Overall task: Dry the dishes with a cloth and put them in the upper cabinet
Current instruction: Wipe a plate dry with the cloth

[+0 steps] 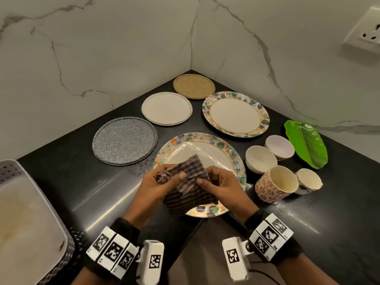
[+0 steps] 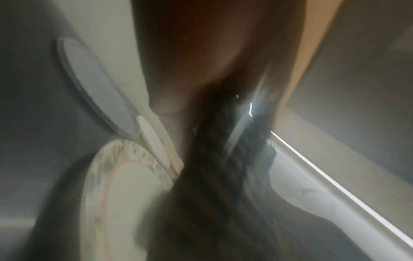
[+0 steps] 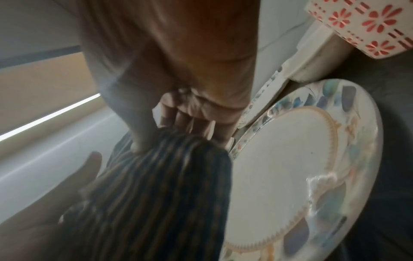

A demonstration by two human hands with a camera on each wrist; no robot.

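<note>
Both hands worked a striped, dark blue-and-tan woven cloth [image 1: 186, 184] above the near round plate with a multicoloured mosaic rim [image 1: 207, 141], which lay flat on the black stone surface [image 1: 82, 182] close to its front edge. The left hand [image 1: 158, 186] had its fingers curled round a bunched end of the cloth, thumb pressed on top; the right hand [image 1: 220, 184] pinched the cloth's other side, fingers folded over it. The cloth hung down between them and covered the plate's near part. Water glistened on the plate's cream centre.

Behind it lay a second mosaic-rimmed plate [image 1: 235, 114], a plain white round plate [image 1: 166, 109], a speckled grey round plate [image 1: 124, 140] and a woven tan round mat [image 1: 194, 86] in the corner. To the right stood two white bowls [image 1: 261, 159], a cup with red flower print [image 1: 275, 185], a smaller cup [image 1: 308, 181] and a green leaf-shaped dish [image 1: 306, 147]. A white perforated basket [image 1: 12, 171] sat at the left.
</note>
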